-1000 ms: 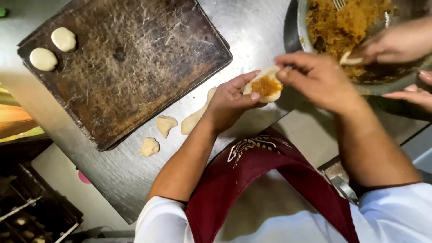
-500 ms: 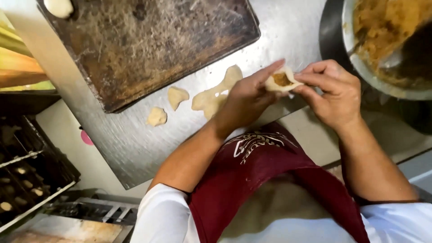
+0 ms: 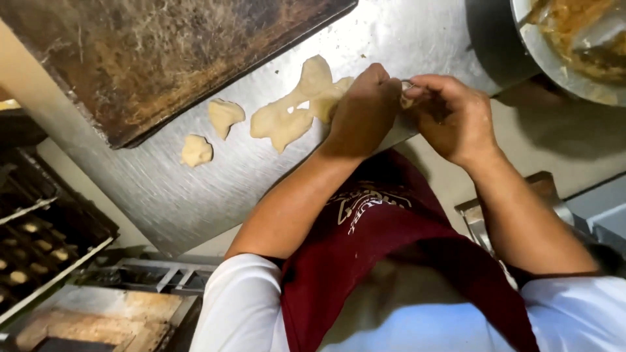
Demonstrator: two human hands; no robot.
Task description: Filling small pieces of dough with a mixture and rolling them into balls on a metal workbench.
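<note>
My left hand (image 3: 362, 107) and right hand (image 3: 450, 114) pinched shut on one dough piece (image 3: 407, 101), flat dough scraps (image 3: 293, 107) just beside it on steel surface (image 3: 195, 189), baking tray (image 3: 156, 52) beyond it

Bare steel counter (image 3: 391, 39) open between dark baking tray (image 3: 163, 58) and metal bowl (image 3: 561, 62). Obstacles left of left hand (image 3: 362, 111): large dough piece (image 3: 293, 111), two small dough lumps (image 3: 225, 116), (image 3: 195, 151).
</note>
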